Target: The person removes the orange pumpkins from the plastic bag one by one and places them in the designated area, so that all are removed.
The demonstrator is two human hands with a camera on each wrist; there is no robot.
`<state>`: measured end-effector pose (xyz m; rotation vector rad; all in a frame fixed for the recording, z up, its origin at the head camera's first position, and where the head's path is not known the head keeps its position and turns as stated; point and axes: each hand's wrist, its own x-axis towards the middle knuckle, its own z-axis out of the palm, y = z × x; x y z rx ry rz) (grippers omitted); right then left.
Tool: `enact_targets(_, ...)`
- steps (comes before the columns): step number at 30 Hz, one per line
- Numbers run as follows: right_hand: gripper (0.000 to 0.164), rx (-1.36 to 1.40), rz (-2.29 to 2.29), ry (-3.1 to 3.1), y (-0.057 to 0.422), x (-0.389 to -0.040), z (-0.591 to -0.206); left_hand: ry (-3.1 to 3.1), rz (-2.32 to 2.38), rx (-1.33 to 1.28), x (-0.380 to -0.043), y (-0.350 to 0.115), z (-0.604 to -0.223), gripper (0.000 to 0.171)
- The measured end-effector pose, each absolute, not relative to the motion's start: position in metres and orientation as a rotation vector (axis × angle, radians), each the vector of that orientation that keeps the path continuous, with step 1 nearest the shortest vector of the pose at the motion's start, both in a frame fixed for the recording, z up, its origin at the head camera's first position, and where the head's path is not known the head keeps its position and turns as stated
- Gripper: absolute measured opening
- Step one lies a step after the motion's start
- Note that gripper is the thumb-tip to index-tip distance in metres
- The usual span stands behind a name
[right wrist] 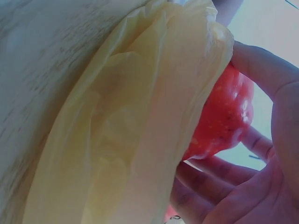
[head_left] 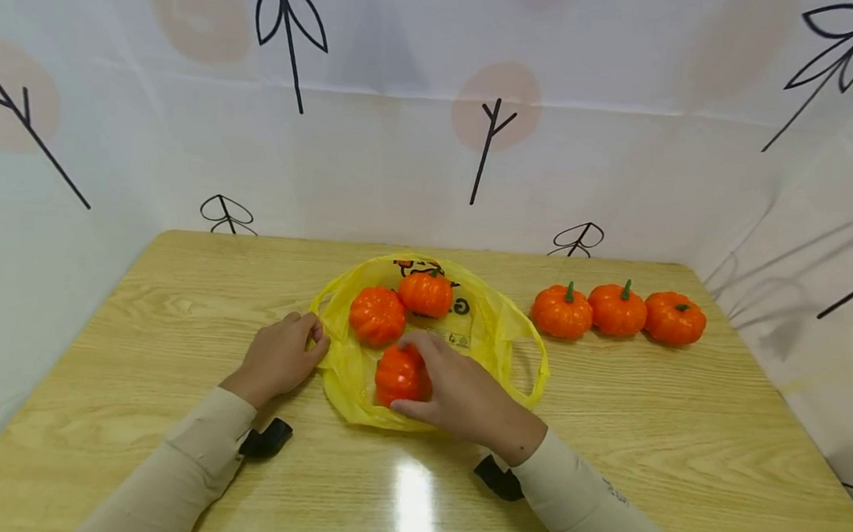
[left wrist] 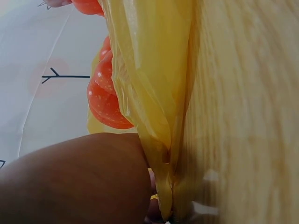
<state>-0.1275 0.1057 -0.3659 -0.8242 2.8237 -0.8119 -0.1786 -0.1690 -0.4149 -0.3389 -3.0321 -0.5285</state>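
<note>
Pumpkin (head_left: 401, 378), glossy, ribbed, in right-hand fingers (right wrist: 205, 184), partly inside crinkled plastic bag (right wrist: 121, 121).

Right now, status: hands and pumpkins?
Left hand holding yellow bag at left edge. Right hand gripping one pumpkin in bag opening. Two more pumpkins inside, three outside. No obstruction seen.

The setup contains six glossy, orange, ribbed pumpkins (head_left: 561, 314), one translucent yellow plastic bag (head_left: 348, 402) and one pale wood-grain tabletop (head_left: 198, 306). One bare left hand (head_left: 280, 355) and one bare right hand (head_left: 458, 389) are present, two in total. Beige fabric sleeves (head_left: 170, 471) number two; curved black wrist pieces (head_left: 270, 438) number two.
</note>
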Motion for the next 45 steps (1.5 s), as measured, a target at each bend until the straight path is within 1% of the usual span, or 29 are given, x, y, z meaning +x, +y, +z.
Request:
enact_targets(37,0.069,-0.858,-0.803,2.821,0.1049,-0.1259,-0.3633,-3.017,-0.549,-0.342,-0.1782,-0.1692,-0.415,0.017)
enact_targets(45,0.078,-0.889,-0.721,2.842,0.1052,-0.1256,-0.3631,-3.018,-0.543,-0.343,-0.1778,-0.169,-0.4135,0.017)
